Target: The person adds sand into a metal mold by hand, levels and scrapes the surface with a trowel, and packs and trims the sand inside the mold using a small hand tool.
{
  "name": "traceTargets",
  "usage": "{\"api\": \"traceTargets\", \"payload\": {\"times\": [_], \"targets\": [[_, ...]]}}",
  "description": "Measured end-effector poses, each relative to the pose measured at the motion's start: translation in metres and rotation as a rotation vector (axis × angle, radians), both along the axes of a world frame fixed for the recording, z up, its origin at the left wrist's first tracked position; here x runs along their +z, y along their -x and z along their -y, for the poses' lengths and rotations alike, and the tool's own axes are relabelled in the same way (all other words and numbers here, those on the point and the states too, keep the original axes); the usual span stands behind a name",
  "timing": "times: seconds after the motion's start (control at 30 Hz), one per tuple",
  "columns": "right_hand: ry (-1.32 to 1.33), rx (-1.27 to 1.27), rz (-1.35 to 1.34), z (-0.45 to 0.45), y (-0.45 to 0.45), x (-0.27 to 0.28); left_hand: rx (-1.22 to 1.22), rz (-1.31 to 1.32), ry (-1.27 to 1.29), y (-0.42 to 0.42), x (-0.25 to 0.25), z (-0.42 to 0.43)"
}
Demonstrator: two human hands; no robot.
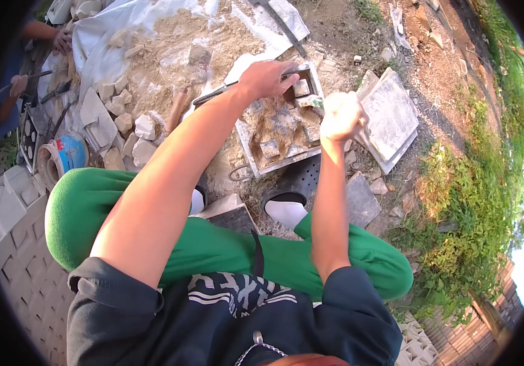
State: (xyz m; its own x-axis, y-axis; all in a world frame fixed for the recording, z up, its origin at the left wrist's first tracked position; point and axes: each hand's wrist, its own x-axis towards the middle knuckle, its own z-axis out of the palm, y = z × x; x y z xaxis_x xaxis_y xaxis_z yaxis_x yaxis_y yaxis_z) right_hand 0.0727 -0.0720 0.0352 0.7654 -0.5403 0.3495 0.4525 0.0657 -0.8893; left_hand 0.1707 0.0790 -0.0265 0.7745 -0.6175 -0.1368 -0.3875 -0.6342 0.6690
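Tray lies on the ground, probably for easy reach. I have the left hand at its far edge, perhaps steadying it, grip unclear; by its right edge the right hand is fisted, on what I can't tell.

Looks like a pale, squarish block, lying flat; has a raised rim, a rough dusty hollow and angular lumps inside; at far left, a slanted dark bar — at right, a blurred, green-marked tool.
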Motion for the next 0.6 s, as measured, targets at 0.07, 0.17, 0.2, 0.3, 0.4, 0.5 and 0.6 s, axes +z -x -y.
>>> {"api": "traceTargets", "payload": {"times": [0.07,0.17,0.2,0.3,0.4,0.5,0.6], "targets": [[-0.094,-0.058,-0.182,-0.002,-0.004,0.008,0.003,0.001,0.005,-0.004,0.004,0.004],[-0.045,-0.133,0.047,-0.003,0.0,0.006,0.04,-0.052,-0.009,-0.008,0.003,0.003],[-0.045,-0.126,0.043,-0.003,0.0,0.003,0.06,-0.036,0.001,-0.006,0.001,0.003],[-0.149,-0.167,-0.216,-0.001,-0.007,0.005,0.116,-0.02,0.056,-0.005,-0.004,0.004],[-0.29,-0.074,0.041,-0.001,0.001,0.004,0.19,-0.063,0.076,-0.003,-0.002,0.001],[-0.08,-0.124,-0.123,-0.005,-0.008,-0.003,0.084,0.203,0.241,0.012,-0.007,-0.007],[-0.213,-0.073,-0.015,0.006,-0.004,0.013,-0.001,0.561,0.275,0.028,-0.007,-0.016]]}}
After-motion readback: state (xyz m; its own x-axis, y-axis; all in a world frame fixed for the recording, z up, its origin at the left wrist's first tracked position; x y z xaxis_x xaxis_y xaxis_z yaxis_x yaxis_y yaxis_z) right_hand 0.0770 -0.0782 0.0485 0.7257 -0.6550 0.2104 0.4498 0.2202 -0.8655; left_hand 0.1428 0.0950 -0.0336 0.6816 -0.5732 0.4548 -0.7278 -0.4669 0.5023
